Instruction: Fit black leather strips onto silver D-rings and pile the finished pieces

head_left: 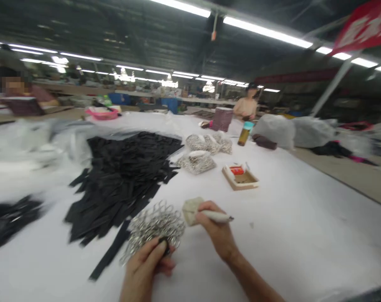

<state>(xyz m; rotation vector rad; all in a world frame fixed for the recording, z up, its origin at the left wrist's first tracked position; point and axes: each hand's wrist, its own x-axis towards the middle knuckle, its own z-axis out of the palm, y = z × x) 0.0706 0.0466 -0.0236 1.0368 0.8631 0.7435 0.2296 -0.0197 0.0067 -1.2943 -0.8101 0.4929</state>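
My left hand (151, 260) is closed, with a small black piece of strap (164, 245) pinched between thumb and fingers. It hovers at the near edge of a heap of shiny metal hooks or rings (155, 222). A white pen-shaped tool (217, 216) is gripped in my right hand (220, 235), its dark end pointing right. Beside those fingertips is a pale grey-green lump or pad (191, 211); blur hides what it is. Left of the metal heap lies a big pile of black fabric strips (121, 176), one loose strip (111, 249) reaching toward me.
Clear bags of metal parts (198, 161) lie beyond the heap. A small box (241, 178) holds a red packet. Farther back stand a bottle with a blue lid (245, 133), a pink basket (102, 112) and plastic bags (275, 130). Two people (246, 105) are across the table.
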